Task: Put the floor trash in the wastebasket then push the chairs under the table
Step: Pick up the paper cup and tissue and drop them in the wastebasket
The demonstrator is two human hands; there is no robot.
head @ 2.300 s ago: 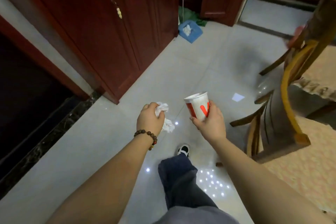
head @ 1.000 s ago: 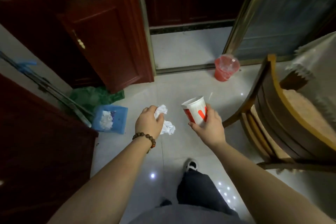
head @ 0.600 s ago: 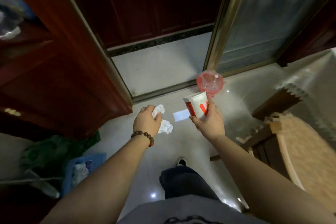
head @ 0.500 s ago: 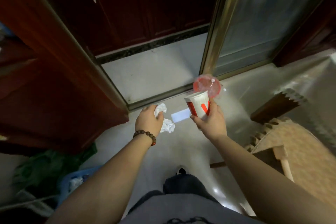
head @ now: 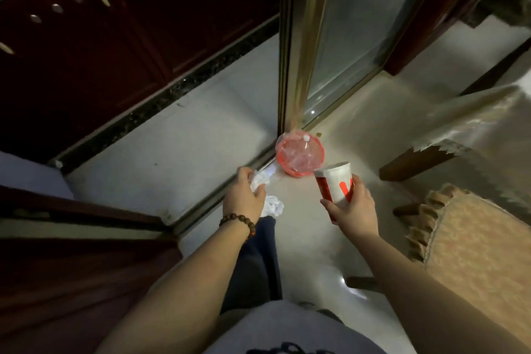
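Gripping tissue (head: 268, 195) w/ L hand (head: 242, 198); R hand (head: 352, 205) round cup (head: 336, 181), near wastebasket (head: 300, 156).

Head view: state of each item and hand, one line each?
left hand: grips crumpled tissue
right hand: holds paper cup, upright, open top
wastebasket: upright on floor, clear liner, ahead of both hands
glass door: slid aside, doorway open on its left
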